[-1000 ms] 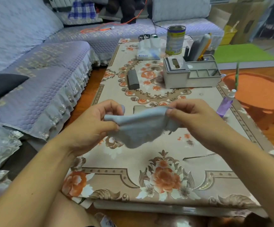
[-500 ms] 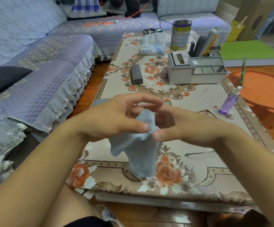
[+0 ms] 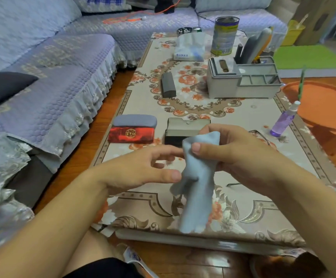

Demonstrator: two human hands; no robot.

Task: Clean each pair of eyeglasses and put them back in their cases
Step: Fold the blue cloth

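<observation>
A light blue cleaning cloth hangs down in a long fold over the near part of the table. My right hand pinches its top between thumb and fingers. My left hand is just left of it, fingers loosely stretched, thumb tip touching the cloth's edge. Thin-framed eyeglasses lie on the table, mostly hidden behind my right hand. A red case with a grey lid and a black case sit open beyond my hands. A dark grey case lies shut farther back.
A purple spray bottle stands at the right edge of the floral-covered table. Behind are a grey organizer, a tin can and a tissue pack. A sofa runs along the left; an orange round stool is at right.
The cloth, stretched between both hands a second ago, was gathered and now hangs from my right hand. My left hand has loosened its pinch. The view has tipped, showing the cases.
</observation>
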